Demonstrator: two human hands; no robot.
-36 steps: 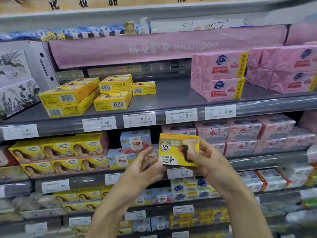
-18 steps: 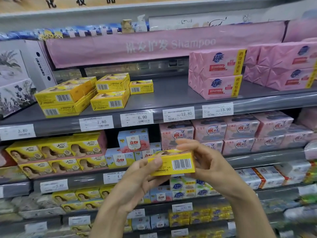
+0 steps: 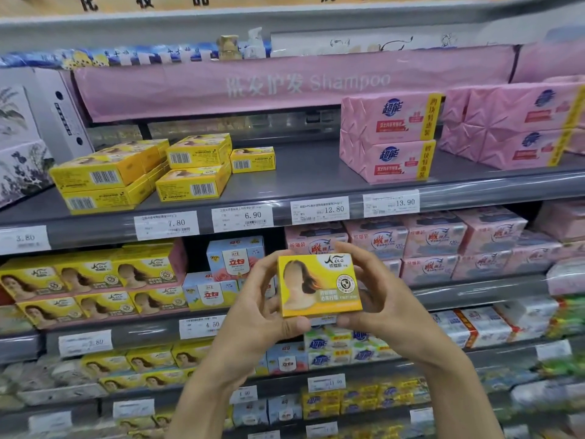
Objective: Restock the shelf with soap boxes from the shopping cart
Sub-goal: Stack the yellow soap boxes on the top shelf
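Observation:
A yellow soap box (image 3: 318, 285) is held upright in front of the shelves, its printed front facing me. My left hand (image 3: 259, 308) grips its left edge and bottom corner. My right hand (image 3: 376, 296) grips its right edge, fingers over the top and thumb under it. On the grey upper shelf (image 3: 304, 175) several matching yellow soap boxes (image 3: 148, 172) lie stacked at the left, barcode sides forward. The shopping cart is out of view.
Pink soap packs (image 3: 389, 137) stand on the right of the upper shelf, leaving a bare gap in the middle. A white carton (image 3: 31, 131) sits at the far left. Lower shelves hold yellow, blue and pink soap boxes behind price tags (image 3: 242, 218).
Both hands have turned the box: its front showed first, then the barcode side, and now the front faces me upright. The view moved slightly closer to the shelf.

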